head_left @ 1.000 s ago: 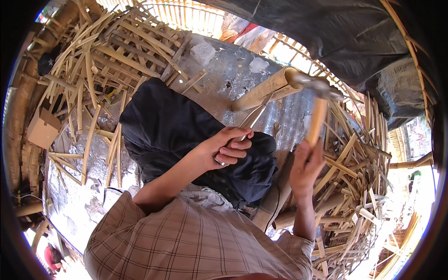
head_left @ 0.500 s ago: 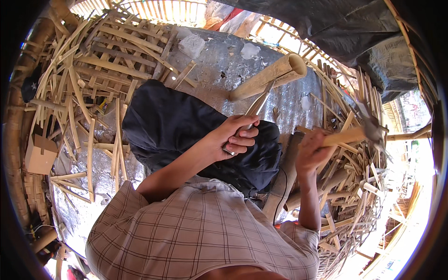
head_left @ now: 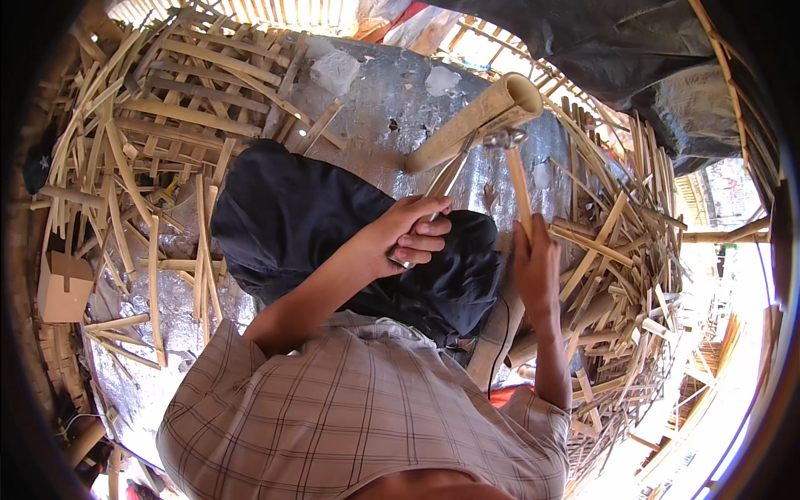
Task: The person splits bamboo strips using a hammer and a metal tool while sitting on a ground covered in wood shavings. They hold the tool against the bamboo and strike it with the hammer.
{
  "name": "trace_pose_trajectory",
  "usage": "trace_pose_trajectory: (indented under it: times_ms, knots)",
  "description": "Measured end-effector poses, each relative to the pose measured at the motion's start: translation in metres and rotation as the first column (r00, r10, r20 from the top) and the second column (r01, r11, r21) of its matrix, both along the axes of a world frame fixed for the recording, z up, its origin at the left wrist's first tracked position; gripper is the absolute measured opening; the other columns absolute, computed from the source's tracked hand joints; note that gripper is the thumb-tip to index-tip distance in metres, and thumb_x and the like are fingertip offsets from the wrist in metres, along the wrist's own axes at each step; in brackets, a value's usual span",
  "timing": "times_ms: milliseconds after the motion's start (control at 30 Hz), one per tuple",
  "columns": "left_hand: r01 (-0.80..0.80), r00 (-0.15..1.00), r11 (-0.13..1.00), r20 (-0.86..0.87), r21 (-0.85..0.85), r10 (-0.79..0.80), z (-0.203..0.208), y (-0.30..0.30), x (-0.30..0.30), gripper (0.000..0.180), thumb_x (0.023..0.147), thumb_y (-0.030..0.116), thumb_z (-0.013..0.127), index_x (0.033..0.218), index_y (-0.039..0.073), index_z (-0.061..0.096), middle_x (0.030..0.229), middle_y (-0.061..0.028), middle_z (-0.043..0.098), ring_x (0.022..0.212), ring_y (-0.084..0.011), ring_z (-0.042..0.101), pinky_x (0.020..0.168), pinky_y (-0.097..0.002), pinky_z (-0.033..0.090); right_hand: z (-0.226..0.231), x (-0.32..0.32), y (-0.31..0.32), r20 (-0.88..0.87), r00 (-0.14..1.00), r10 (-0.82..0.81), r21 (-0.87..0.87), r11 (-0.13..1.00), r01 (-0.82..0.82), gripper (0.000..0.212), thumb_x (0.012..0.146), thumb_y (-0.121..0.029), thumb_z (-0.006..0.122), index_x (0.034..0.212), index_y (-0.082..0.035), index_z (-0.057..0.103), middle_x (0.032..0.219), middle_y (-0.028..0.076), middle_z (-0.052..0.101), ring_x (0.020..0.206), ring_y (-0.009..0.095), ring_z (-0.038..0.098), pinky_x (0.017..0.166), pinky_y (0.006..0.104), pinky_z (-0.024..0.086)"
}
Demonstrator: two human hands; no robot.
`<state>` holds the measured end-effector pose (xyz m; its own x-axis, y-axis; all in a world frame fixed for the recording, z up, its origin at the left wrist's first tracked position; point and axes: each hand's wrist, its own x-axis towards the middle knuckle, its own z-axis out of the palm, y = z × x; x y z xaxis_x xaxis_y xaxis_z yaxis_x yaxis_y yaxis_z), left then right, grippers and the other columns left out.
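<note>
My left hand [head_left: 419, 235] is closed around a long metal knife [head_left: 448, 177], its blade pointing up and away from me. The far end of the blade meets the side of a thick bamboo tube [head_left: 454, 133], which leans with its hollow end toward the upper right. My right hand [head_left: 537, 260] grips a hammer [head_left: 518, 179] by its wooden handle. The metal hammer head is at the blade's far end, beside the tube; whether they touch is hard to tell. My legs in dark trousers [head_left: 308, 208] are folded below my hands.
Split bamboo strips [head_left: 617, 242] are heaped on the right, with more strips [head_left: 192, 100] at the far left. A small cardboard box [head_left: 65, 287] stands at the left edge. Beside my right knee lies a bamboo pole [head_left: 493, 342]. Black sheeting [head_left: 617, 58] hangs at the upper right.
The hammer has swung in from the right, from out over the strips to the knife blade by the tube. My left hand keeps its hold on the knife.
</note>
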<state>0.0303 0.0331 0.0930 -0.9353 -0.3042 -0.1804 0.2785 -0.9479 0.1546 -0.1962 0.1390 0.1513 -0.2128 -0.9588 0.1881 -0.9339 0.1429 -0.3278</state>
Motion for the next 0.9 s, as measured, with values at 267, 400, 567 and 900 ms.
trace_pose_trajectory:
  times_ms: [267,400,567,900]
  knots:
    - [0.051,0.999,0.999,-0.013,0.001,-0.051,0.002,-0.017,0.005,0.020,0.106,0.025,0.052,0.098,0.007,0.053,0.065,0.0066,0.035,0.042,0.0022,0.028,0.030,-0.0140,0.023,-0.005,0.006,0.001,-0.109,0.994,-0.006,-0.210,0.977,-0.018,0.013,0.101,-0.013,0.057,0.103,0.000,0.054,0.061,0.016,0.057,0.053,0.041,0.059,0.048,0.0458,0.043]
    - [0.041,0.995,0.997,0.090,-0.064,-0.036,-0.006,-0.008,0.008,0.019,0.105,0.025,0.054,0.098,0.007,0.052,0.065,0.0062,0.037,0.041,0.0018,0.029,0.029,-0.0147,0.023,0.032,0.020,-0.015,0.022,0.999,0.046,-0.014,0.999,-0.046,0.015,0.101,-0.013,0.058,0.099,0.000,0.052,0.065,0.024,0.056,0.058,0.045,0.059,0.049,0.0484,0.042]
    - [0.054,0.998,0.998,0.042,-0.036,-0.052,-0.008,-0.003,-0.003,0.019,0.105,0.024,0.054,0.099,0.006,0.052,0.064,0.0059,0.037,0.041,0.0022,0.028,0.028,-0.0144,0.023,-0.002,-0.004,0.004,0.432,0.899,0.067,-0.528,0.827,0.192,0.013,0.102,-0.013,0.057,0.103,-0.002,0.050,0.068,0.029,0.054,0.062,0.044,0.059,0.052,0.0467,0.042]
    - [0.064,0.996,0.996,0.063,-0.064,-0.060,-0.022,-0.013,0.004,0.020,0.106,0.025,0.052,0.100,0.006,0.052,0.064,0.0065,0.036,0.041,0.0018,0.028,0.029,-0.0143,0.023,0.016,0.011,-0.004,0.404,0.913,-0.052,-0.406,0.884,0.231,0.015,0.101,-0.014,0.059,0.099,-0.001,0.051,0.063,0.017,0.056,0.050,0.029,0.057,0.048,0.0432,0.041]
